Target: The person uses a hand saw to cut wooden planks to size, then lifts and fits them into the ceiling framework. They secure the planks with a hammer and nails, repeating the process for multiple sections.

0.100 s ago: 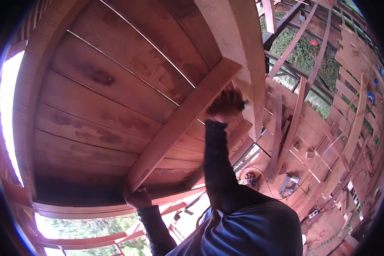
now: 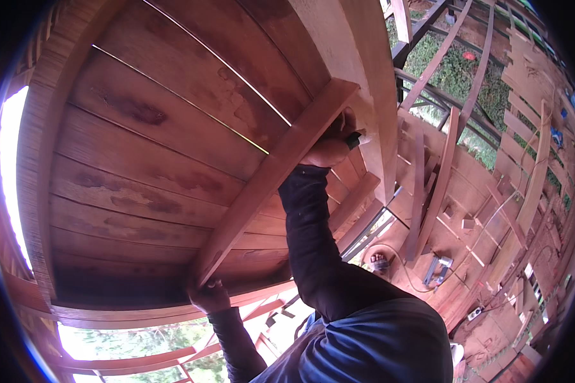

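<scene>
A long reddish wooden batten (image 2: 271,182) lies slantwise against the underside of a planked wooden panel (image 2: 153,159). My left hand (image 2: 209,297) is closed round the batten's lower end, by the panel's near rim. At the batten's upper end, beside a thick pale beam (image 2: 364,70), my raised right hand (image 2: 331,143) has curled fingers. A small black object (image 2: 353,139) shows at its edge; its kind I cannot make out. The batten partly hides those fingers.
A second, shorter batten (image 2: 358,198) crosses the panel to the right. Below on the plank floor lie a nail gun (image 2: 437,270) with a hose, loose boards (image 2: 437,185) and a power strip (image 2: 474,313). Open metal framing (image 2: 428,29) has greenery beneath it.
My right hand and forearm have shifted left and slightly up, closer behind the batten's upper end. My left hand keeps its hold on the lower end.
</scene>
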Motion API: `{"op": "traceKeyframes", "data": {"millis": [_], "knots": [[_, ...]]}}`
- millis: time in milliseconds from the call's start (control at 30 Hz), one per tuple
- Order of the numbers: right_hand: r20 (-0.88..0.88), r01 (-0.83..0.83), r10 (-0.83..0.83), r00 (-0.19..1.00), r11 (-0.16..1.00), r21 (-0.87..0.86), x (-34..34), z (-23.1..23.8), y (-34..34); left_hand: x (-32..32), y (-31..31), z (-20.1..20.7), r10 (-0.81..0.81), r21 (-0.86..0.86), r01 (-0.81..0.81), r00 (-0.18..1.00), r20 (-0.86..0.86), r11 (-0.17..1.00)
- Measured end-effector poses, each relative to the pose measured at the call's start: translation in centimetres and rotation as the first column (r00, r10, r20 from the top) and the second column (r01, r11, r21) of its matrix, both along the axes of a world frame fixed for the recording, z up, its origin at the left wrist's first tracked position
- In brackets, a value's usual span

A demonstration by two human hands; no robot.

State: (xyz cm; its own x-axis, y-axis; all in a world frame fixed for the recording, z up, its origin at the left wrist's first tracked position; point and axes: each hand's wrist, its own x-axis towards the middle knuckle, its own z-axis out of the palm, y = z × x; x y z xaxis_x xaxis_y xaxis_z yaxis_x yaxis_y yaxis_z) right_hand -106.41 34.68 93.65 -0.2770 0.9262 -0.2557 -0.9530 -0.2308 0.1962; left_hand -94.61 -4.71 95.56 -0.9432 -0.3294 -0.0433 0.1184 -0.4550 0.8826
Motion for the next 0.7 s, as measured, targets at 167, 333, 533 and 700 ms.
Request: {"op": "traceKeyframes", "data": {"millis": [167,333,533,700], "knots": [[-0.354,-0.089,0.147,0.924,0.981,0.173,1.2,-2.2,-1.6,0.6,2.3,1.1,-0.023,0.043,0.024,0.999,-0.037,0.999],[-0.480,-0.040,0.098,0.872,0.991,0.130,1.3,5.3,-0.2,0.3,-0.6,-2.0,-0.018,-0.317,-0.014,0.995,-0.098,0.948],[-0.182,0.001,0.084,0.980,0.906,0.424,2.5,5.2,-2.6,-0.2,-0.4,-0.4,-0.094,0.160,0.112,0.989,-0.112,0.981],[0.032,-0.480,0.508,0.861,0.788,0.386,6.1,0.1,-3.9,-0.2,1.3,-1.4,0.002,0.158,-0.003,1.000,0.010,0.987]]}}
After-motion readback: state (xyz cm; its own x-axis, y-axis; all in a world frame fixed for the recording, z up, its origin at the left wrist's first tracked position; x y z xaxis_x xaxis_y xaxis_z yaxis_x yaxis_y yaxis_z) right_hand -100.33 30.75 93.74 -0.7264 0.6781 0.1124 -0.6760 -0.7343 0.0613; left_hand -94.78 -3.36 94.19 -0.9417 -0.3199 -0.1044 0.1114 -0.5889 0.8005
